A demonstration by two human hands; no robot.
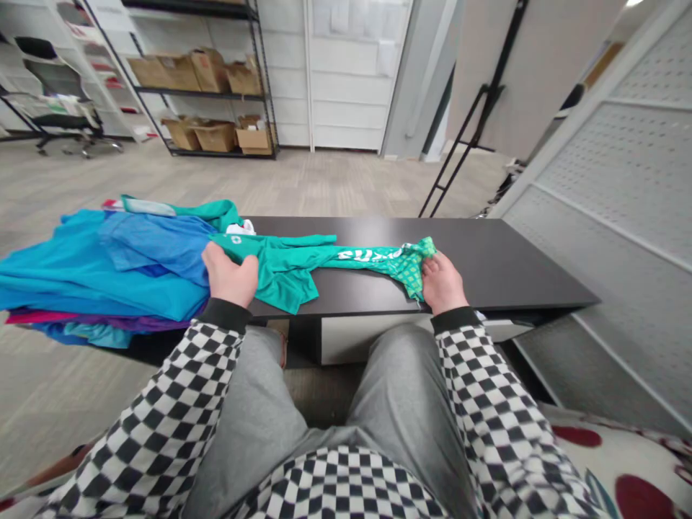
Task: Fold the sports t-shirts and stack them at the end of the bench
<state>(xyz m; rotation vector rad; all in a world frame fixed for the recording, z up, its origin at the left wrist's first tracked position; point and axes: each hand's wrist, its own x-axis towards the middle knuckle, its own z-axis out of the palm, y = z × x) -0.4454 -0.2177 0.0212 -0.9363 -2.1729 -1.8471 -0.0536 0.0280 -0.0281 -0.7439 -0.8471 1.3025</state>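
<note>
In the head view, a thin green fabric garment with white lettering (pixel 286 267) is laid on a dark, flat-topped table (pixel 513 267), its long axis running left to right between the hands. Neither hand is nearer: both ends are reached. The gathered yellow-green patterned end (pixel 411 267) is pinched in the fingers of the right hand (pixel 444 282). The wider part is grasped by the left hand (pixel 230 277), its fingertips partly hidden, just beside a heaped pile of blue cloth (pixel 81 267). Most of the garment lies between the two sets of fingers.
</note>
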